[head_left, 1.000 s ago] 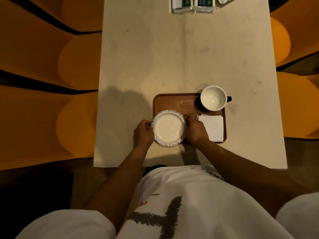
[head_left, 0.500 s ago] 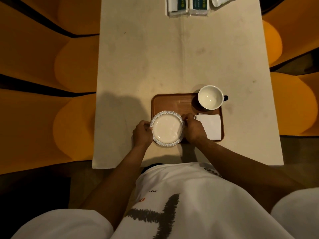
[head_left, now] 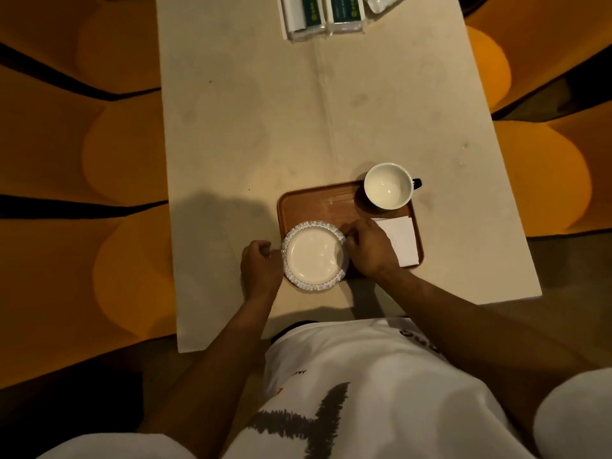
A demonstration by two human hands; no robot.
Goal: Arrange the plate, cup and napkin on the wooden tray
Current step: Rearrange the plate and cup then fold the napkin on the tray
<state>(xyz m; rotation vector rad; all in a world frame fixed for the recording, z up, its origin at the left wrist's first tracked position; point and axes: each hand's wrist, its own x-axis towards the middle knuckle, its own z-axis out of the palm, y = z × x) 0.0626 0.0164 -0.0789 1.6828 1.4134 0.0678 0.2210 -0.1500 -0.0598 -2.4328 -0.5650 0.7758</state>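
Observation:
A small white plate [head_left: 313, 259] with a patterned rim lies at the near left corner of the wooden tray [head_left: 318, 202], overhanging its edge. My left hand [head_left: 260, 268] grips the plate's left rim. My right hand [head_left: 369, 246] pinches its right rim. A white cup [head_left: 388, 184] with a dark handle stands at the tray's far right corner. A folded white napkin [head_left: 402, 238] lies on the tray's right side, just beyond my right hand.
The tray sits on a pale rectangular table [head_left: 265, 127], close to its near edge. Several white and green packets [head_left: 326, 14] lie at the far edge. Orange seats [head_left: 126, 154] flank the table on both sides.
Both hands stay on the plate's rim, and the plate stays at the tray's near left corner. Only the camera view has drifted slightly.

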